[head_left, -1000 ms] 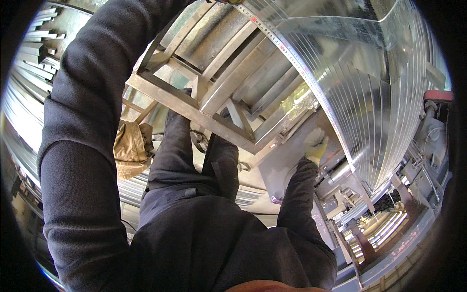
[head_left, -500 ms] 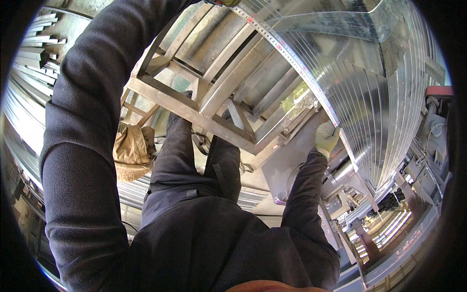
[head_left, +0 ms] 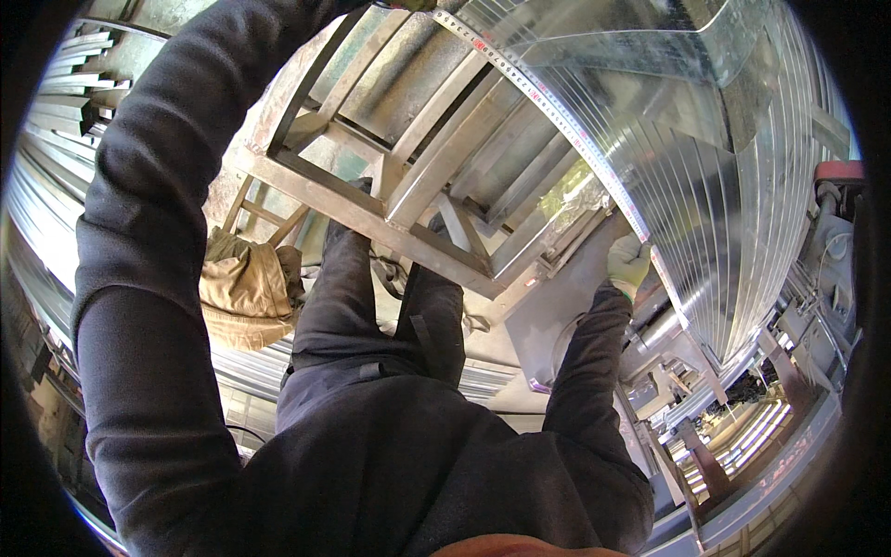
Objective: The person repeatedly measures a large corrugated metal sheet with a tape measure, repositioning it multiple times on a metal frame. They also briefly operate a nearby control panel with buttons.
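Note:
A white tape measure [head_left: 566, 125] is stretched along the near edge of a large shiny sheet [head_left: 715, 218] marked with many thin lines. At its far end, my left hand [head_left: 408, 5] is gloved and closed where the tape begins; the picture's top edge cuts off most of it. My right hand [head_left: 628, 265], in a pale glove, is bent closed over the tape beside the sheet's edge. Its fingertips are partly hidden. The two hands are well apart, with the tape running straight between them.
A welded metal frame [head_left: 445, 251] of square tubes stands before my legs. Tan cloth [head_left: 243, 290] lies to its left. Long metal bars [head_left: 56, 204] are stacked at the far left. Machinery with a red-topped part [head_left: 838, 173] is at the right, above a blue-grey beam [head_left: 789, 473].
My left hand has shifted slightly left along with its end of the tape. My right hand stays by the sheet's edge; the whole view has turned a little.

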`<action>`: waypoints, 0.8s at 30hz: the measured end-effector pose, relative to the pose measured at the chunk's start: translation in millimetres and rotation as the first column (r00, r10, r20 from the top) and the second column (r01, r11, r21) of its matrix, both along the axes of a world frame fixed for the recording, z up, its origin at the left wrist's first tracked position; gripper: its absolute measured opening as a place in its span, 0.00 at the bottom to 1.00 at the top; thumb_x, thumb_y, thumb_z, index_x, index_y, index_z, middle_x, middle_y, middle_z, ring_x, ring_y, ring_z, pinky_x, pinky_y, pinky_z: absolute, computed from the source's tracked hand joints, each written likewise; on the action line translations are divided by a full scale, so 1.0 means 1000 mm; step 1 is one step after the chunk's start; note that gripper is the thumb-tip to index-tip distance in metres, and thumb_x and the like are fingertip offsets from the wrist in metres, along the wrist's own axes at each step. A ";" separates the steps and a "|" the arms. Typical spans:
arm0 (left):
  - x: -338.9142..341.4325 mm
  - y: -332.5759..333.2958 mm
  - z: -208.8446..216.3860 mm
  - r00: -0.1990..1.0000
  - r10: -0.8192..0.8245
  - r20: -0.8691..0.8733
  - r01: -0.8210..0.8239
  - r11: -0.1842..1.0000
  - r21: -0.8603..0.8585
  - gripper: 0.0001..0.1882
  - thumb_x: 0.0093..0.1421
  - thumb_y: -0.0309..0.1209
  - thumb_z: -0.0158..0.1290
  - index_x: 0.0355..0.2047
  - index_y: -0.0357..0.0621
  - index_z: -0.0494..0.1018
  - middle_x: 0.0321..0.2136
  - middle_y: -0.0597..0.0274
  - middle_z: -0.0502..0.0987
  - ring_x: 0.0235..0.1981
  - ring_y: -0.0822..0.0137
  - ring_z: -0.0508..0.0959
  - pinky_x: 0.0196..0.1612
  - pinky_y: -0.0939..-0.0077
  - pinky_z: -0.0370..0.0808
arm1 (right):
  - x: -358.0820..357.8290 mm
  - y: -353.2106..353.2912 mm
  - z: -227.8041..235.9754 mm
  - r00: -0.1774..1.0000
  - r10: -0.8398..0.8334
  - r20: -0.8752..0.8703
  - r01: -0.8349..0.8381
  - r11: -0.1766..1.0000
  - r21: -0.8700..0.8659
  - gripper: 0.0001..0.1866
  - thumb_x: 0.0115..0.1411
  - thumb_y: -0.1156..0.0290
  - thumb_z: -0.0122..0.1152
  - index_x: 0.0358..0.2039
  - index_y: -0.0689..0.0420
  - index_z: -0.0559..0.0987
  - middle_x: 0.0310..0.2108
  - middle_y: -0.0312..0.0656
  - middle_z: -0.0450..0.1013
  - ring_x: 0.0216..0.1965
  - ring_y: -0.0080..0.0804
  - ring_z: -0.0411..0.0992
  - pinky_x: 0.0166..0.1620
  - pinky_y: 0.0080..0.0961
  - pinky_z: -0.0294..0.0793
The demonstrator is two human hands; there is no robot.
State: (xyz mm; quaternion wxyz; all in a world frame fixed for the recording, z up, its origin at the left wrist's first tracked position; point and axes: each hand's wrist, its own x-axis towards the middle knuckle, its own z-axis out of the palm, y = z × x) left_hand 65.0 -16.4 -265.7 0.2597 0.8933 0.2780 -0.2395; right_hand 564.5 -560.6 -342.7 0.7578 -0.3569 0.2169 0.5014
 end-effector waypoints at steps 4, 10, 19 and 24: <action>0.006 -0.002 -0.012 0.999 -0.025 -0.049 0.029 0.996 0.085 0.17 0.56 0.43 0.56 0.39 0.48 0.85 0.37 0.50 0.84 0.42 0.49 0.83 0.47 0.56 0.77 | -0.008 0.004 0.005 0.975 0.213 -0.069 -0.186 0.942 0.279 0.11 0.71 0.64 0.52 0.36 0.56 0.78 0.28 0.31 0.76 0.29 0.24 0.72 0.41 0.28 0.75; 0.008 0.000 -0.010 0.996 -0.031 -0.081 0.038 0.996 0.075 0.17 0.56 0.43 0.56 0.40 0.50 0.85 0.38 0.51 0.84 0.42 0.49 0.83 0.47 0.56 0.77 | -0.017 0.010 0.011 0.989 -0.078 0.129 0.096 0.986 -0.137 0.11 0.72 0.64 0.52 0.35 0.56 0.78 0.28 0.32 0.76 0.28 0.25 0.73 0.39 0.28 0.76; 0.004 0.002 -0.002 0.995 0.014 -0.094 -0.013 1.000 0.010 0.16 0.57 0.42 0.54 0.35 0.48 0.84 0.33 0.52 0.84 0.37 0.51 0.82 0.44 0.56 0.76 | -0.019 0.015 0.005 0.959 0.023 0.282 0.014 0.991 -0.130 0.13 0.73 0.64 0.49 0.41 0.58 0.79 0.33 0.36 0.79 0.33 0.30 0.76 0.40 0.28 0.76; -0.008 0.001 -0.020 0.945 -0.312 -0.100 0.328 0.899 0.290 0.14 0.66 0.41 0.52 0.31 0.47 0.82 0.28 0.57 0.82 0.32 0.58 0.82 0.39 0.60 0.79 | -0.048 0.029 0.033 -0.573 0.731 -0.370 0.635 0.111 -0.765 0.10 0.66 0.66 0.53 0.29 0.52 0.79 0.27 0.38 0.80 0.29 0.35 0.78 0.36 0.35 0.77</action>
